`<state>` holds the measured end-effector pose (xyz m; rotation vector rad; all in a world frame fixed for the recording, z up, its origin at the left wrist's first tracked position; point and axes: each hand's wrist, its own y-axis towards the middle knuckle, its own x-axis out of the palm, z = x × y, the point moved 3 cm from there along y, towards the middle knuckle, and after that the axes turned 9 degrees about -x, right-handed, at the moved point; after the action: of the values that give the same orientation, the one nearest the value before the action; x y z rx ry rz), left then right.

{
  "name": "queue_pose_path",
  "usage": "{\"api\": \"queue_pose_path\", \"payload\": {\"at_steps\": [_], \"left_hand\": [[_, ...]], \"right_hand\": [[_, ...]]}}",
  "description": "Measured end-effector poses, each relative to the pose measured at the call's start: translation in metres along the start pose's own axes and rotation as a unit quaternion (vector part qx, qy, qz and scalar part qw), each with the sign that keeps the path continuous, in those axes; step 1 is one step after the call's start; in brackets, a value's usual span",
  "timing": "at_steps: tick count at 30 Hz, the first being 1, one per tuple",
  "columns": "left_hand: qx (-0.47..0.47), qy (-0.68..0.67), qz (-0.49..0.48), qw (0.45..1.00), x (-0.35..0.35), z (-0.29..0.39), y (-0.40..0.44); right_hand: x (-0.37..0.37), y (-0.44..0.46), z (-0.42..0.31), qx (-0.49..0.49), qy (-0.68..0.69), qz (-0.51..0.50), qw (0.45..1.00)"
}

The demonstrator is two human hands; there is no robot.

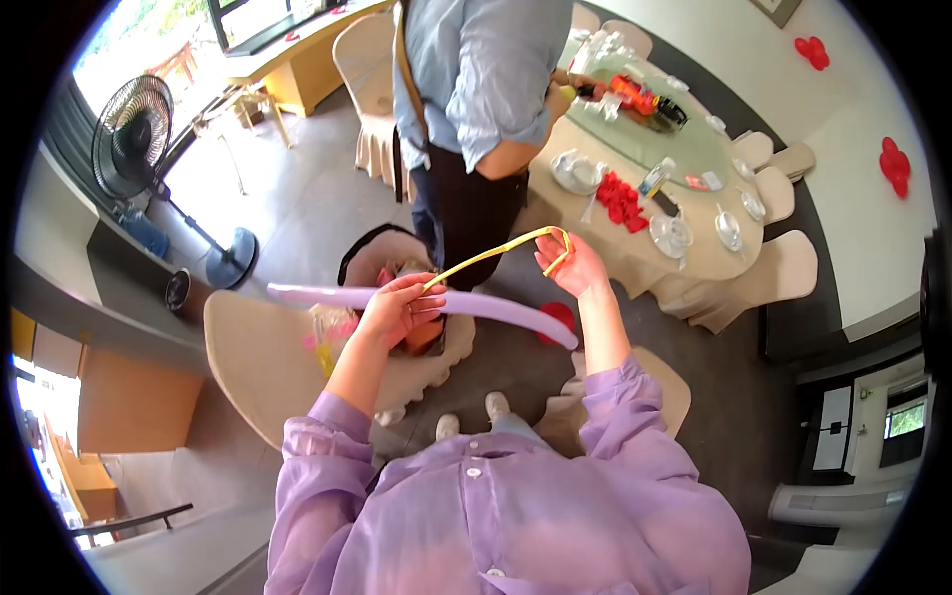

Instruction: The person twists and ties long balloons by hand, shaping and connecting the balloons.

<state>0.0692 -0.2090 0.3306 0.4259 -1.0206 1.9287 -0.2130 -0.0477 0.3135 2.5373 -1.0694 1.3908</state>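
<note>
A thin yellow strip (486, 256), like an uninflated long balloon, stretches between my two hands. One end is pinched in my left hand (405, 305). Its other end loops over the fingers of my right hand (573, 266), which is raised higher with the palm partly showing. A long, inflated light purple balloon (496, 309) lies crosswise just below, passing behind my left hand; what supports it is hidden.
A person in a blue shirt (496, 69) stands ahead by a round table (694, 213) with wrapped dishes and red items (622, 202). Chairs (248, 347) stand nearby. A black fan (134, 139) is at the left. A red balloon (557, 322) is low behind the purple one.
</note>
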Motion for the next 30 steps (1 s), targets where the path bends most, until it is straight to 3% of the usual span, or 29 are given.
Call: {"api": "queue_pose_path", "payload": {"at_steps": [6,8,10,13,15,18,20,21,22,23,24,26,28,30], "left_hand": [[0.021,0.019,-0.017,0.999,0.032,0.032,0.052],[0.037,-0.005,-0.035,0.999,0.034,0.029,0.059],[0.024,0.011,-0.031,0.999,0.029,0.018,0.071],[0.007,0.000,-0.046,0.999,0.036,0.010,0.068],[0.068,0.021,0.039,0.997,0.024,0.010,0.057],[0.172,0.000,0.165,0.971,0.003,0.012,0.018],[0.179,-0.028,0.218,0.959,-0.035,-0.018,-0.010],[0.162,-0.032,0.240,0.957,-0.052,-0.038,-0.025],[0.143,-0.036,0.261,0.954,-0.066,-0.061,-0.040],[0.128,-0.057,0.280,0.950,-0.077,-0.088,-0.056],[0.113,-0.077,0.297,0.945,-0.082,-0.113,-0.073],[0.078,-0.143,0.319,0.934,-0.076,-0.157,-0.103],[0.062,-0.202,0.314,0.926,-0.073,-0.202,-0.122],[0.046,-0.247,0.321,0.913,-0.068,-0.231,-0.129]], "right_hand": [[-0.005,0.022,-0.036,-0.012,-0.021,0.015,1.000],[0.005,0.025,-0.019,0.029,-0.049,-0.037,0.998],[0.023,0.024,0.019,0.094,-0.134,-0.010,0.987],[0.066,0.023,0.080,0.120,-0.183,-0.122,0.968],[0.086,0.048,0.106,0.117,-0.206,-0.187,0.953],[0.132,0.075,0.119,-0.007,-0.252,-0.188,0.949],[0.155,0.087,0.134,-0.052,-0.256,-0.206,0.943],[0.155,0.098,0.152,-0.087,-0.287,-0.225,0.927],[0.142,0.119,0.173,-0.099,-0.423,-0.276,0.857],[0.129,0.130,0.188,-0.173,-0.587,-0.291,0.736],[0.118,0.137,0.202,-0.242,-0.721,-0.294,0.579],[0.112,0.132,0.210,-0.266,-0.715,-0.282,0.582],[0.115,0.112,0.221,-0.186,-0.702,-0.338,0.599],[0.099,0.088,0.251,-0.163,-0.699,-0.424,0.551]]}}
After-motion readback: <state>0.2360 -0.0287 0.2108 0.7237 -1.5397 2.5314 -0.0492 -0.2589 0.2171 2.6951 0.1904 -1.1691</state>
